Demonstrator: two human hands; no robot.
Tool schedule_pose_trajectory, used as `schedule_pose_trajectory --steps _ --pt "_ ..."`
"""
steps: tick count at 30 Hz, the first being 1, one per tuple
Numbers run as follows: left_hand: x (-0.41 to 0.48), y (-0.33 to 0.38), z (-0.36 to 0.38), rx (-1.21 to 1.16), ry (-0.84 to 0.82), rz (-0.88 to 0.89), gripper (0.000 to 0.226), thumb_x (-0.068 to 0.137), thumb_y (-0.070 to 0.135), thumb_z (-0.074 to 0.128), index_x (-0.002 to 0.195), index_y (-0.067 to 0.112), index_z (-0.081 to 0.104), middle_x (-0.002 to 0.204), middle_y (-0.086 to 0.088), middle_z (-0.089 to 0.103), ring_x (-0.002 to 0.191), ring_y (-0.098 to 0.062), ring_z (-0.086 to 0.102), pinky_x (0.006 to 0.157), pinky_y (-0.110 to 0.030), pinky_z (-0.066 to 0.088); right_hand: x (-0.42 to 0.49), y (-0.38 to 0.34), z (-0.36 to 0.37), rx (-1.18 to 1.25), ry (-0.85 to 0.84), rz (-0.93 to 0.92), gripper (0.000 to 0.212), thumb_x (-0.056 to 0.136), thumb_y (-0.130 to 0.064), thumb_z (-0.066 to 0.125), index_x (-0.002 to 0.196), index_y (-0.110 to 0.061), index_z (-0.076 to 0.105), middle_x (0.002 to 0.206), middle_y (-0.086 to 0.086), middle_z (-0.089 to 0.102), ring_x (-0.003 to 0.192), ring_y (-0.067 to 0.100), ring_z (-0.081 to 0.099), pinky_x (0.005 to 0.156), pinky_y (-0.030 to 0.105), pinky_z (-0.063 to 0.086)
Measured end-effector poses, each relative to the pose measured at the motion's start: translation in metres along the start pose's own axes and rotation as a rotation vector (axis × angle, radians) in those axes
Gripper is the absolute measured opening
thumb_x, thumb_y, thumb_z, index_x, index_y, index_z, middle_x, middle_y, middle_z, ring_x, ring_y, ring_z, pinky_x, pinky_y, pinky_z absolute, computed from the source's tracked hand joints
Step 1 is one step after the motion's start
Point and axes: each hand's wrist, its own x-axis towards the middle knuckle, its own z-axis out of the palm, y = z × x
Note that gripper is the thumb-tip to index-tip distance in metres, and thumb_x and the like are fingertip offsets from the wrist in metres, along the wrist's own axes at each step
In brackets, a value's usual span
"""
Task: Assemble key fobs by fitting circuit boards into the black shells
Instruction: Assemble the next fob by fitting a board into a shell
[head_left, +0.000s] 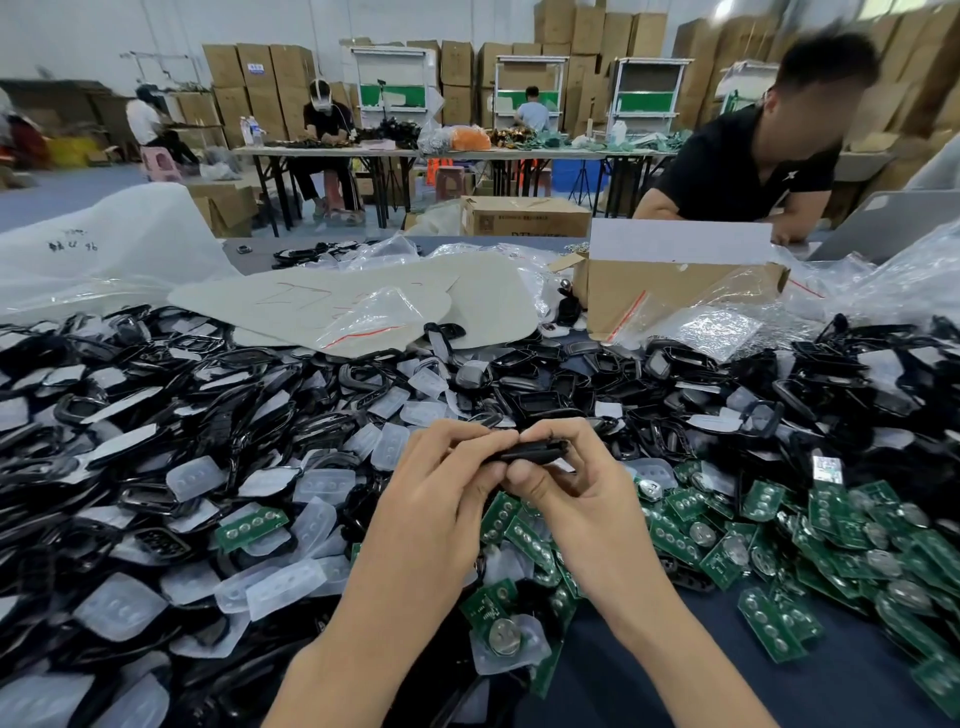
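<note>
Blue table (675, 675) lies buried in loose pieces on my side of the box (680, 291). Well in front of that box, my left hand (441, 488) and right hand (582, 488) together pinch one black shell (530, 452) between fingertips and thumbs. I judge it light, stiff and glossy, likely slippery, so I'd grip its long edges. Boards (831, 545), nearer me than the box, look thin and are best held by their rims.

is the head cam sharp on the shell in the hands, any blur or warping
Head view: the black shell, pinched by left hand and right hand, is slightly soft but readable; the person opposite is motion-blurred; stacked boxes lean at the edge, wide-angle warp; plastic bags show mild glare.
</note>
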Motion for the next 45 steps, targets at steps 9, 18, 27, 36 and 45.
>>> schedule_pose_trajectory --steps 9,18,27,36,45 --pt "-0.002 0.003 0.005 0.102 0.086 -0.027 0.022 0.094 0.014 0.054 0.106 0.014 0.073 0.089 0.004 0.057 0.073 -0.015 0.058 0.06 -0.032 0.052 -0.004 0.005 0.007 -0.145 0.034 -0.004 0.022 0.096 -0.015 0.068 0.1 -0.036 0.063 0.094 -0.009 0.073 0.085 0.01 0.07 0.07 0.018 0.05" --pt "-0.002 0.002 0.008 0.097 0.127 -0.034 0.024 0.086 -0.004 0.067 0.1 0.014 0.074 0.084 0.01 0.053 0.071 -0.012 0.055 0.059 -0.028 0.049 -0.005 0.008 0.012 -0.17 0.065 -0.028 0.025 0.096 -0.016 0.068 0.097 -0.04 0.063 0.096 -0.009 0.072 0.09 0.013 0.07 0.076 0.019 0.053" --pt "-0.006 -0.003 0.011 0.037 0.174 -0.061 0.018 0.094 0.007 0.06 0.106 0.015 0.07 0.094 0.009 0.056 0.08 -0.013 0.059 0.064 -0.03 0.053 -0.004 0.006 0.012 -0.07 0.064 0.026 0.018 0.097 -0.038 0.061 0.114 -0.043 0.066 0.113 -0.009 0.073 0.107 0.012 0.07 0.091 0.025 0.056" --pt "-0.007 -0.004 0.015 0.054 0.123 -0.082 0.016 0.099 0.024 0.06 0.111 0.02 0.07 0.104 0.012 0.057 0.092 -0.009 0.061 0.074 -0.024 0.049 0.0 -0.001 0.02 0.71 0.055 0.39 0.045 0.095 -0.039 0.05 0.137 -0.026 0.062 0.13 0.011 0.069 0.12 0.026 0.066 0.091 0.035 0.059" --pt "-0.007 -0.006 0.017 -0.009 0.043 -0.175 0.022 0.091 0.018 0.07 0.11 0.028 0.066 0.104 0.019 0.055 0.095 0.001 0.058 0.081 -0.008 0.043 0.002 0.002 0.022 0.789 0.143 0.45 0.05 0.08 -0.034 0.064 0.12 -0.005 0.072 0.116 0.02 0.073 0.096 0.022 0.074 0.09 0.036 0.06"
